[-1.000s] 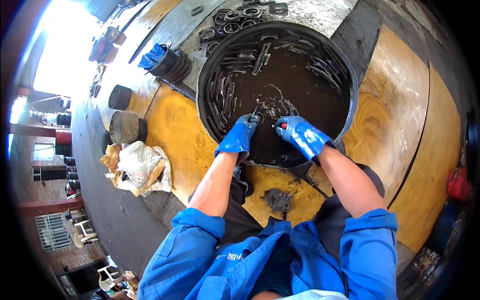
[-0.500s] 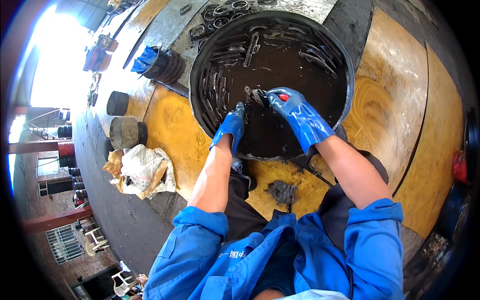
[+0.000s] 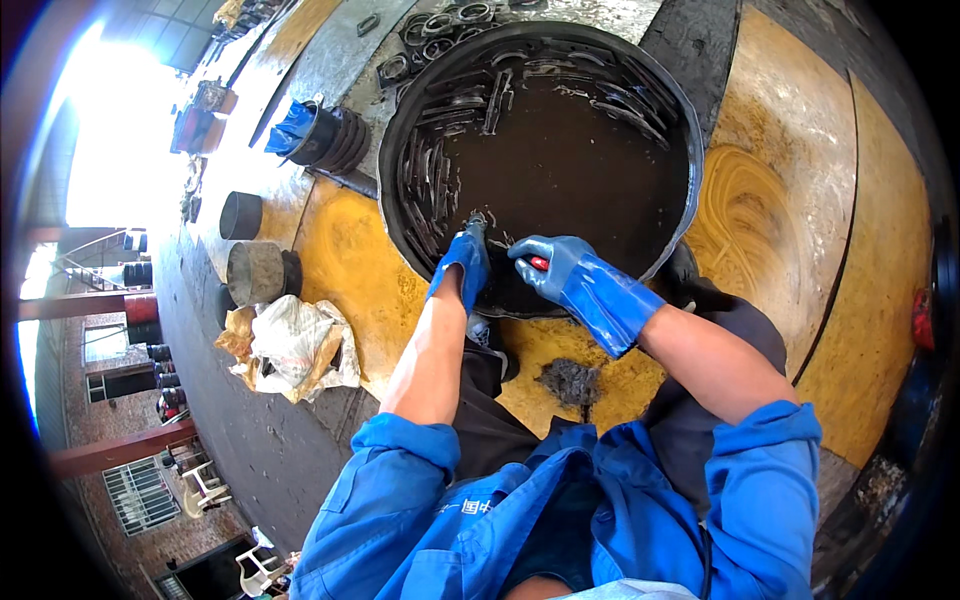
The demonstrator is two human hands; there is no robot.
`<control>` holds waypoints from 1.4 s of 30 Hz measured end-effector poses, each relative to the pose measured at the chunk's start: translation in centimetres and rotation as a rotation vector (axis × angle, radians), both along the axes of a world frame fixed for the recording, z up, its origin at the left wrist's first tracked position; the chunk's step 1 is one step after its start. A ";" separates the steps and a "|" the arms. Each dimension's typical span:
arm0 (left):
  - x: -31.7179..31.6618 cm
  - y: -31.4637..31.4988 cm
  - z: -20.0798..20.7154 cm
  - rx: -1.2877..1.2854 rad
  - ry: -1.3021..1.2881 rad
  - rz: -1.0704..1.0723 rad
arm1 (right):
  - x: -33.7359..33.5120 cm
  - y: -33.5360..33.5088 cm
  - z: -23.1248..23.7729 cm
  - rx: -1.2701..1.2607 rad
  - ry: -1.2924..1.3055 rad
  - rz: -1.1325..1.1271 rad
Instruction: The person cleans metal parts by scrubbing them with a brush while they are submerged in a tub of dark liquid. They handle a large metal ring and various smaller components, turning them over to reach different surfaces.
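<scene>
A large round tub (image 3: 693, 190) of dark, murky liquid (image 3: 560, 160) stands before me, with dark metal parts (image 3: 428, 185) lying in it along the left and far sides. My right hand (image 3: 565, 268), in a blue rubber glove, is closed around a red-handled tool (image 3: 540, 263) low over the near part of the tub. The tool's working end is mostly hidden, so its kind is unclear. My left hand (image 3: 463, 262), gloved alike, reaches over the near left rim. Its fingers are together at the liquid, and whatever they grip cannot be made out.
Ring-shaped metal parts (image 3: 437, 48) lie beyond the tub. To the left are a dark bucket holding blue material (image 3: 325, 135), two open cylinders (image 3: 254, 272) and a crumpled white sack (image 3: 295, 340). A dark clump (image 3: 570, 382) lies on yellow-stained boards (image 3: 640, 375) between my legs.
My right hand has drawn nearer to me and slightly left with the red-handled tool, whose dark end showed more before. My left hand has shifted only slightly.
</scene>
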State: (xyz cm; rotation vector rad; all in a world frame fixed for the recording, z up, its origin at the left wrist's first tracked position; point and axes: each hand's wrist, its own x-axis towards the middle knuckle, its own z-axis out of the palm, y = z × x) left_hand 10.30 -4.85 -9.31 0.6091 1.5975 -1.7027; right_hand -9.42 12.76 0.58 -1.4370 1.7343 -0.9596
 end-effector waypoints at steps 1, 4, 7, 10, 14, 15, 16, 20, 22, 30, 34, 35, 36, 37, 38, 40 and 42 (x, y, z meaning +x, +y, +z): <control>0.3 0.0 -0.5 0.074 0.168 0.080 | -0.3 0.3 0.2 0.078 -0.005 0.035; -0.2 1.7 0.3 0.295 0.469 0.219 | -1.3 1.4 -0.4 0.085 0.018 0.086; -2.4 2.5 3.6 0.282 0.327 0.250 | -2.5 1.4 1.1 0.088 0.110 0.208; -4.3 2.7 6.0 0.208 0.078 0.239 | -4.0 0.8 0.9 0.075 0.166 0.287; -3.5 1.2 4.5 0.189 0.050 0.100 | -4.9 -0.4 0.7 0.088 -0.049 0.200; -3.6 1.0 3.9 0.165 0.039 0.036 | -5.2 -0.7 -0.1 0.049 -0.108 0.134; -3.9 1.5 3.5 0.304 0.177 0.192 | -5.6 -1.0 -1.2 0.012 -0.166 0.065; -3.9 0.8 1.5 -0.041 -0.026 0.014 | -5.9 -3.0 -3.3 -0.130 -0.261 -0.089; -4.4 1.0 1.8 -0.420 -0.399 -0.485 | -6.2 -3.4 -3.6 -0.101 -0.234 -0.152; -9.1 5.0 7.7 -1.613 -1.472 -1.818 | -8.0 -4.5 -4.9 0.177 -0.016 -0.405; -8.9 4.5 3.1 -1.659 -1.259 -1.405 | -9.1 -4.5 -4.7 0.396 -0.013 -0.398; -8.6 3.9 2.7 -1.678 -1.253 -1.413 | -9.0 -4.0 -4.2 0.388 -0.018 -0.398; -8.6 3.6 2.2 -1.678 -1.259 -1.405 | -9.1 -3.9 -3.7 0.383 -0.015 -0.393; -9.6 4.1 2.0 -1.608 -1.380 -1.528 | -9.5 -3.4 -3.6 0.440 0.018 -0.385; -10.2 4.5 2.3 -1.520 -1.513 -1.646 | -9.6 -3.1 -3.1 0.492 0.046 -0.367; -9.9 4.7 2.3 -1.564 -1.604 -1.600 | -9.5 -3.1 -1.3 0.524 0.049 -0.317; -8.7 3.3 0.5 -1.532 -1.725 -1.631 | -9.0 -3.7 -0.2 0.548 0.051 -0.257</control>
